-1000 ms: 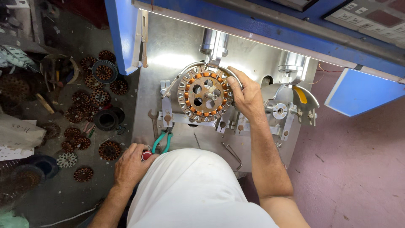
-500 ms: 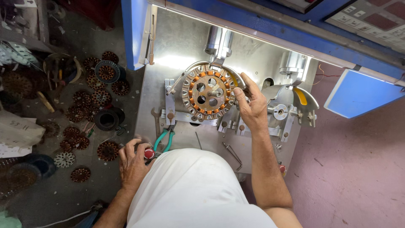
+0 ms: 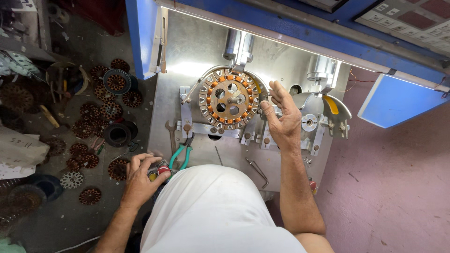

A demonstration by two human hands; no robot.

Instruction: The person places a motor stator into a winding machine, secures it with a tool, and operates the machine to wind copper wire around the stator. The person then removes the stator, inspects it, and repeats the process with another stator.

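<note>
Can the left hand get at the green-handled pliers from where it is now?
Probably yes. The left hand rests on the red button, and the green-handled pliers lie just beside it on the metal plate with nothing over the handles; only the white-clothed body crowds the near side.

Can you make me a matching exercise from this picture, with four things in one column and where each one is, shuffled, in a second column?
Things:
1. round stator
2. left hand
3. pliers with teal handles
4. right hand

Places:
A. lying on the metal table, near its front edge
B. on the red and yellow buttons at the table's front left corner
C. mounted in the machine's fixture, under the bright light
D. raised just right of the fixture, fingers spread

Pairs: 1-C, 2-B, 3-A, 4-D
</note>
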